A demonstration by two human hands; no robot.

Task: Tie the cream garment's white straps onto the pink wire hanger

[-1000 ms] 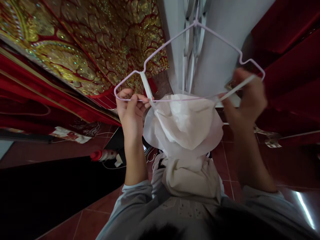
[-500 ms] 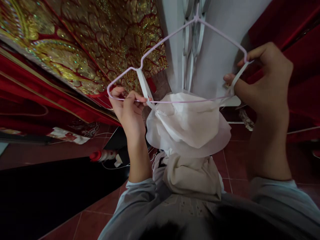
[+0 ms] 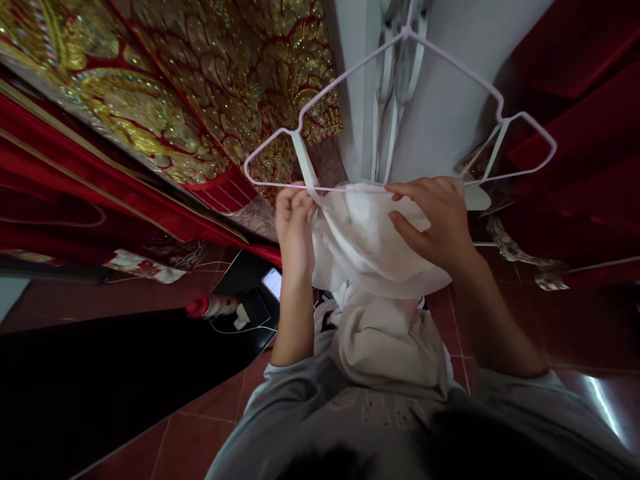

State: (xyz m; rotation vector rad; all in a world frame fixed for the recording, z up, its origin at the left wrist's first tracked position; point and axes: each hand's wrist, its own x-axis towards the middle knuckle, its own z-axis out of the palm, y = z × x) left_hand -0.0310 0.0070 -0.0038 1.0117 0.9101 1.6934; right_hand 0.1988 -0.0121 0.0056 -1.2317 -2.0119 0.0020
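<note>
A pale pink hanger (image 3: pixel 356 65) hangs upright in front of me. A white garment (image 3: pixel 373 240) is on it by thin straps, one strap (image 3: pixel 305 160) around the left notch and another (image 3: pixel 495 152) around the right notch. My left hand (image 3: pixel 296 227) is closed at the garment's upper left edge, just under the hanger's bottom bar; its fingertips are partly hidden. My right hand (image 3: pixel 437 217) is over the garment's upper right, thumb and forefinger apart, with a fingertip by the bar. The garment's lower part falls in folds towards my body.
Gold sequinned red garments (image 3: pixel 240 80) hang at the left, and dark red cloth (image 3: pixel 590 133) at the right. A grey panel (image 3: pixel 460 53) stands behind the hanger. On a black table (image 3: pixel 125 373) are a red-capped bottle (image 3: pixel 213 305) and a lit phone (image 3: pixel 273 283).
My right hand has left the hanger's right notch, with the strap now around it, and moved left over the garment. My left hand has moved right and down to the garment's edge.
</note>
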